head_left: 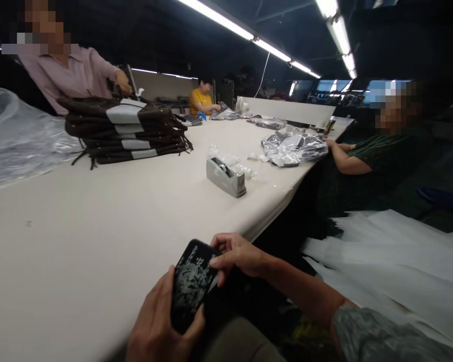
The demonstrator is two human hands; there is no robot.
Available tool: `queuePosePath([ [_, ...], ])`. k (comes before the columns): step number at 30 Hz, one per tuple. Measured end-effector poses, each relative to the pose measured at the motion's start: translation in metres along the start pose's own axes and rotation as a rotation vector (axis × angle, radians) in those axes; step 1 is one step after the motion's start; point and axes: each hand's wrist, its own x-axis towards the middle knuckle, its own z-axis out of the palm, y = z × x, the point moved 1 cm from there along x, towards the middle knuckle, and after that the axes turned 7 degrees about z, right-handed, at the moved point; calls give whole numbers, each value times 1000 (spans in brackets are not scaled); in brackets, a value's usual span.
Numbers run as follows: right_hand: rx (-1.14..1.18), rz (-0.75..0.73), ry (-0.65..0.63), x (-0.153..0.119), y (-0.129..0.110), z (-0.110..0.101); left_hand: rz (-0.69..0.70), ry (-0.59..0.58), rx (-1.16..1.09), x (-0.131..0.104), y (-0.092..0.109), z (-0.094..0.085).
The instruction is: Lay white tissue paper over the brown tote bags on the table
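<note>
The head view shows, at the bottom centre of the frame, a black phone (pixel 191 286) with a pale pattern on its face, tilted just off the near edge of a white-topped table (pixel 79 241). The left hand (pixel 156 327) wraps it from below, fingers along the left side and thumb against the lower right edge. The right hand (pixel 237 255) pinches the upper right edge, its thumb on the face and the other fingers curled. Above them, near the frame's centre, a grey tape dispenser (pixel 226 178) stands on the table beside crumpled clear plastic (pixel 230 158). At upper left, a co-worker in a pink shirt (pixel 86 73) stands behind a stack of dark folded goods (pixel 124 128) with grey bands. Right of centre, another person's hand (pixel 331 144) is at the end of a plastic-wrapped bundle (pixel 292 147). White sheets (pixel 396 261) fill the lower right.
</note>
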Motion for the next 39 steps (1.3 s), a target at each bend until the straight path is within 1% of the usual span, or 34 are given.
queuePosePath([
  [2, -21, -20, 42, 1, -2, -2, 54, 24, 80, 6, 4, 7],
  [3, -30, -27, 55, 2, -2, -2, 48, 37, 101, 7, 6, 8],
  [5, -37, -47, 82, 3, 0, 0, 10, 35, 83, 9, 8, 8],
  [7, -51, -72, 92, 5, 0, 4, -103, -15, -42, 11, 6, 3],
  [9, -105, -87, 43, 9, -2, 11, -311, -96, -300, 14, 0, -5],
  [11, -177, -116, -1, 14, -7, 19, -507, -163, -644, 15, -6, -12],
  [12, -202, -144, 5, 17, -9, 22, -572, -182, -828, 14, -9, -16],
  [14, -212, -215, 77, 23, -14, 26, -646, -183, -1168, 9, -10, -22],
  [17, -182, -276, 162, 28, -15, 29, -724, -165, -1539, -4, -4, -28],
  [19, -172, -285, 171, 29, -11, 29, -744, -141, -1703, -11, 1, -29],
  [22, -177, -286, 177, 27, -4, 26, -751, -131, -1884, -18, 6, -28],
  [25, -240, -321, 197, 23, -2, 22, -825, -203, -1975, -22, 4, -23],
  [27, -313, -336, 164, 20, -2, 19, -906, -284, -1985, -25, 1, -18],
  [29, -386, -309, 87, 17, -3, 18, -960, -399, -1984, -27, -2, -14],
  [31, -444, -256, -14, 15, 0, 18, -968, -520, -1987, -28, -4, -11],
  [33, -457, -204, -85, 13, 6, 18, -988, -608, -1975, -27, -7, -12],
  [34, -436, -175, -102, 12, 10, 18, -1013, -621, -1959, -26, -9, -13],
  [36, -347, -130, -69, 9, 20, 17, -1105, -587, -1896, -24, -17, -19],
  [37, -291, -124, -24, 7, 26, 16, -1147, -542, -1839, -22, -21, -22],
  [39, -178, -148, 78, 2, 39, 14, -1174, -400, -1708, -18, -28, -30],
])
